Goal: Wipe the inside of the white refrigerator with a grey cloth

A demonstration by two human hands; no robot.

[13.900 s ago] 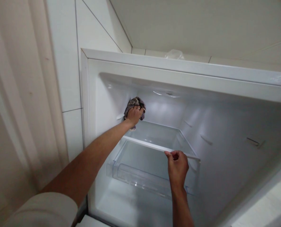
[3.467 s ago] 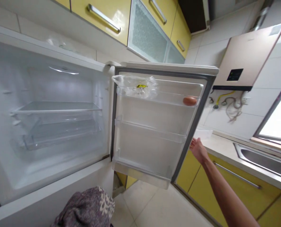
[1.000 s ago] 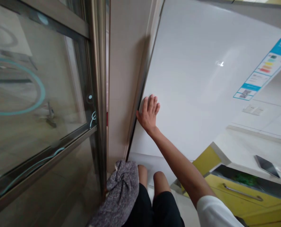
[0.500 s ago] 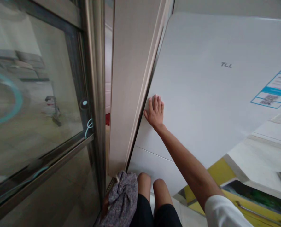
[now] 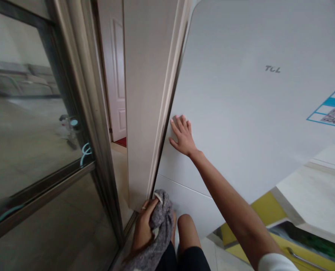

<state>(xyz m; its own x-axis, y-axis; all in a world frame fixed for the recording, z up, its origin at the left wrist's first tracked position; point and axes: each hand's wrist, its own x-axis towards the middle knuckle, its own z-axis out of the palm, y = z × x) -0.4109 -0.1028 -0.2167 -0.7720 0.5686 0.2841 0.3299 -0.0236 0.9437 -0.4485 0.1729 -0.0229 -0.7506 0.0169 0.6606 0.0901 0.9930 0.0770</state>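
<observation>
Touching white refrigerator door: right hand, fingers spread, door beneath them.
Gripping gray cloth: left hand, fingers curled against it, tips hidden.
TCL logo: above and right of the right fingers, well apart.
Pale panel: near, left of the right fingers.

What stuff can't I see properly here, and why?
All in the head view, now:
Inside of the fridge: hidden by its white door.
Some fingers of the left hand: hidden by the grey cloth.
Rest of the blue-and-white label: cut off by the right edge.
Details of the grey sofa: too blurred, beyond the glass panel.
</observation>
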